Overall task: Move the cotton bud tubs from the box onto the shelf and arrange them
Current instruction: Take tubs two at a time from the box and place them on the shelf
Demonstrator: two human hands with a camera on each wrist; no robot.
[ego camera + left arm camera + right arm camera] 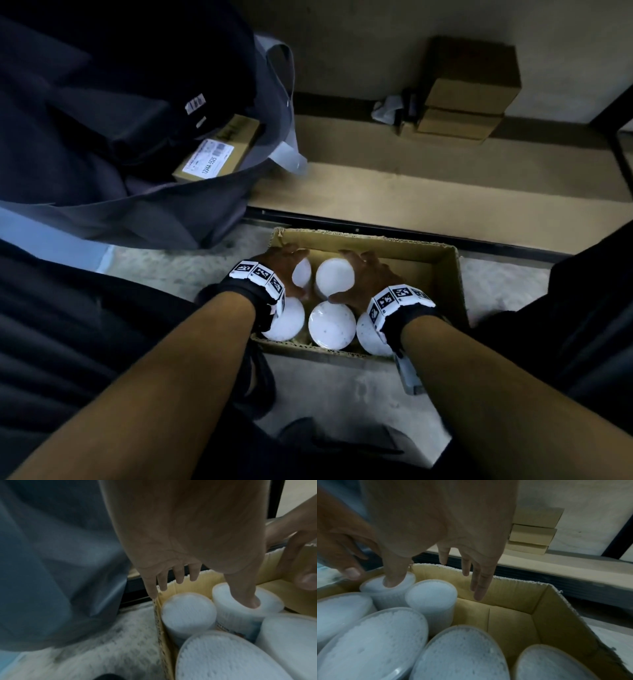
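Holds the left hand (282,258) spread over the back-left tub (302,273) in the box (376,240) at lower centre, fingers straight, gripping nothing. Holds the right hand (368,277) equally slack just beside, probably to lift two at once toward the shelf (411,192) above.

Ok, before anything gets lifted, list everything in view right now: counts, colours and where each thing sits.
cotton bud tubs: six in the right wrist view, five in the head view, white, standing in the box
box: one, brown cardboard, open, on the floor before the shelf
shelf: one, tan board, dark frame, no tubs on the part shown
small cartons: stack of at least three, brown, back of the shelf
bag: one, dark grey-blue, left of the box, labelled carton inside
floor: pale, speckled, under the box
wristbands: two, black with black-and-white markers
left hand: fingers extended, over the back-left tub
right hand: fingers spread, over the back-row tub beside it
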